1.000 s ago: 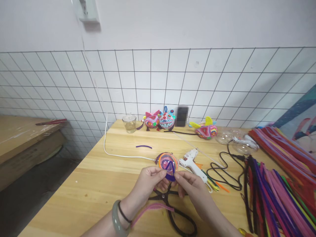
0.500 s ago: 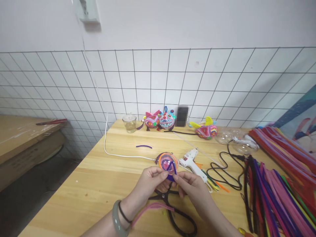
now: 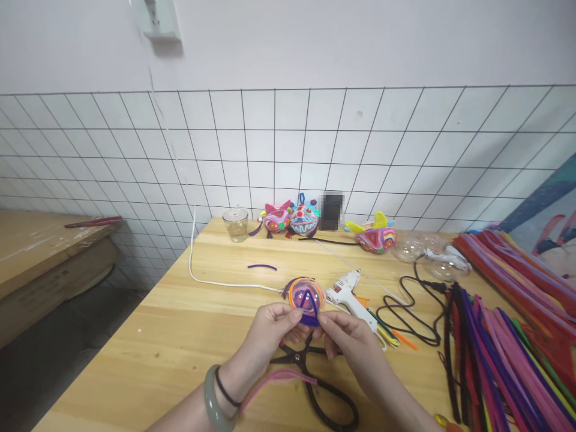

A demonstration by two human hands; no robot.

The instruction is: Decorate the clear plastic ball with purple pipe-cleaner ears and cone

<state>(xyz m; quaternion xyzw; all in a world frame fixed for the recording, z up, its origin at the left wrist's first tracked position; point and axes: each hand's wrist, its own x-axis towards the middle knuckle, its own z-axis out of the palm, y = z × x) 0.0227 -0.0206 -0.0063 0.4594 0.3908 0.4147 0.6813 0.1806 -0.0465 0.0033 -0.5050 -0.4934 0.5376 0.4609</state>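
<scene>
Between my two hands is a purple pipe cleaner [image 3: 308, 321], bent to a point at the top and curved along the bottom. My left hand [image 3: 270, 333] pinches its left side with thumb and fingers. On its right side, my right hand [image 3: 353, 339] pinches the lower corner. Just behind it lies a clear ball [image 3: 294, 295] edged with orange and pink pipe cleaners; the bent piece overlaps it in view, and I cannot tell whether they touch. Black-handled scissors [image 3: 310, 393] lie beneath my hands, partly hidden, with a pink pipe cleaner strip [image 3: 279, 377] alongside.
A white glue gun [image 3: 353, 303] with a black cord [image 3: 405, 327] lies to the right. Bundles of coloured pipe cleaners [image 3: 504, 354] fill the right side. Decorated balls [image 3: 303, 219], a lidded glass cup [image 3: 236, 227] and clear plastic shells [image 3: 409, 250] stand toward the wall.
The purple pipe cleaner's bent top has shifted slightly left and now looks more like an even triangle. My fingers have moved slightly; both hands keep their pinch.
</scene>
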